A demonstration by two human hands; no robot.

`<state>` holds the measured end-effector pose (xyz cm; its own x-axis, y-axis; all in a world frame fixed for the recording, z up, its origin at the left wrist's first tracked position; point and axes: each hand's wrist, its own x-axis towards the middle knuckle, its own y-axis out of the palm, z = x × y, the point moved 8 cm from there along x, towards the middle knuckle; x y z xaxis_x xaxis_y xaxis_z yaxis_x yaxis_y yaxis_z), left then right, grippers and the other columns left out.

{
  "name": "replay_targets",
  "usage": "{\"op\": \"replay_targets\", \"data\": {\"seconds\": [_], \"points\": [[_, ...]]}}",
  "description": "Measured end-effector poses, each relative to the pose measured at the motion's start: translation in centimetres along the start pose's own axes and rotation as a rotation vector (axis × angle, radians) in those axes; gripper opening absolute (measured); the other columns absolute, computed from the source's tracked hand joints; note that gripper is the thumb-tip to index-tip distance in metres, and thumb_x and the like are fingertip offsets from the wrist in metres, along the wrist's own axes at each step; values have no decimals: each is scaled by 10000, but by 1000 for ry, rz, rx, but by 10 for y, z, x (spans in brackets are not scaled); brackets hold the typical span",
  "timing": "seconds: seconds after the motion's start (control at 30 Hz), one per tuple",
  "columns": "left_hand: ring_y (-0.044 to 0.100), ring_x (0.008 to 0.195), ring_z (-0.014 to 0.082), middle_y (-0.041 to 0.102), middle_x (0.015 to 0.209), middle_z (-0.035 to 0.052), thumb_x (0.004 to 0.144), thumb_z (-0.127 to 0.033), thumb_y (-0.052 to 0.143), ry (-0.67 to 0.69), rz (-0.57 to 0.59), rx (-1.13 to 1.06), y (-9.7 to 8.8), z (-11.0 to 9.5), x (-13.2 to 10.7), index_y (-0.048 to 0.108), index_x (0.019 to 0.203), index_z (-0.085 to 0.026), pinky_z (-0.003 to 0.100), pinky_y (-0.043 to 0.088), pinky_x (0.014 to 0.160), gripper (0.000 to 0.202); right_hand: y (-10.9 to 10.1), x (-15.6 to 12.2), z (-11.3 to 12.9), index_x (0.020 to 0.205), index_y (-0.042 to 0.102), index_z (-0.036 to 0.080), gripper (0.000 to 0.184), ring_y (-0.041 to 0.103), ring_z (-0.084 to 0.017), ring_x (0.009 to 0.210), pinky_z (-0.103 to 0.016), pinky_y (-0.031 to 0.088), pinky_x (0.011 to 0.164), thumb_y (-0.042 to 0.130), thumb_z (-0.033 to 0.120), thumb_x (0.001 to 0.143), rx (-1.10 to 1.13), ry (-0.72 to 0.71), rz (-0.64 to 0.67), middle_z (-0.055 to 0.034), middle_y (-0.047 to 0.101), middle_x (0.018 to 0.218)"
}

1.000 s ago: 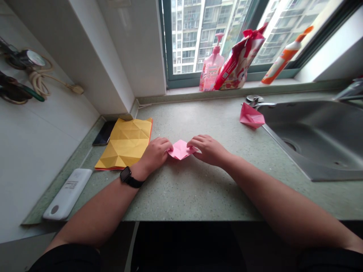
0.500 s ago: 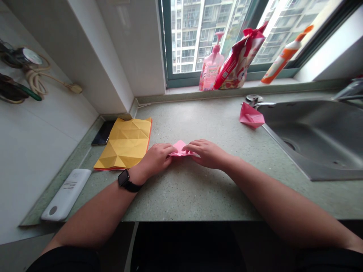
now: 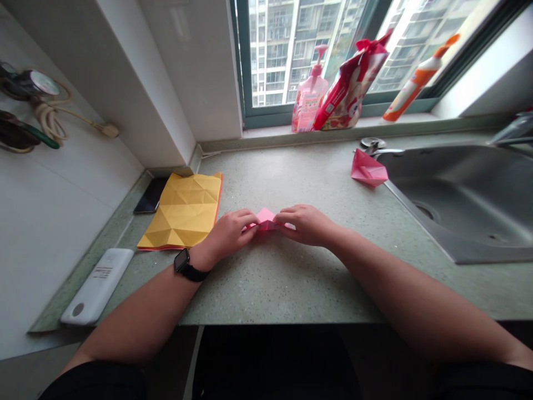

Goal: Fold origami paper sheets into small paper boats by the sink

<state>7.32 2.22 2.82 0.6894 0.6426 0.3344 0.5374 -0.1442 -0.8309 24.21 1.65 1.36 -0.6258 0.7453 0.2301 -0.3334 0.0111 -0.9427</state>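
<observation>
A small folded piece of pink origami paper (image 3: 266, 220) lies on the speckled green countertop (image 3: 283, 283), pinched flat between my two hands. My left hand (image 3: 230, 233) grips its left end with the fingertips. My right hand (image 3: 303, 225) holds its right end the same way. A black watch (image 3: 183, 262) sits on my left wrist. A sheet of yellow paper (image 3: 181, 214) with many crease lines lies to the left of my left hand, and a red edge shows beneath it. A second folded pink paper (image 3: 368, 169) rests near the sink rim.
A black phone (image 3: 150, 195) lies beyond the yellow sheet, and a white power bank (image 3: 97, 286) sits near the left edge. A steel sink (image 3: 458, 200) is on the right. A pink soap bottle (image 3: 308, 99), a red pouch (image 3: 347, 91) and an orange-white bottle (image 3: 416, 83) stand on the windowsill.
The pink paper has been folded narrower and now looks smaller. My hands have come closer together over it, and the view has shifted slightly.
</observation>
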Motion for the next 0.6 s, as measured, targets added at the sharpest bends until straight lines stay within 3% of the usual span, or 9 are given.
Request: {"op": "replay_targets", "data": {"seconds": [0.33, 0.6], "points": [[698, 882, 196, 756, 992, 53, 1031, -211, 636, -43, 0, -41, 5, 5, 4, 757, 1036, -198, 330, 542, 830, 122, 2, 0, -10, 881, 673, 239, 181, 620, -183, 756, -324, 366, 680, 573, 300, 1017, -1, 108, -3, -41, 746, 868], [680, 848, 185, 765, 1002, 50, 1049, -226, 639, -126, -21, 16, 12, 16, 9, 735, 1030, -187, 337, 528, 831, 105, 5, 5, -22, 832, 647, 241, 306, 605, -191, 755, -334, 355, 690, 553, 401, 1075, 17, 302, -48, -49, 722, 858]]}}
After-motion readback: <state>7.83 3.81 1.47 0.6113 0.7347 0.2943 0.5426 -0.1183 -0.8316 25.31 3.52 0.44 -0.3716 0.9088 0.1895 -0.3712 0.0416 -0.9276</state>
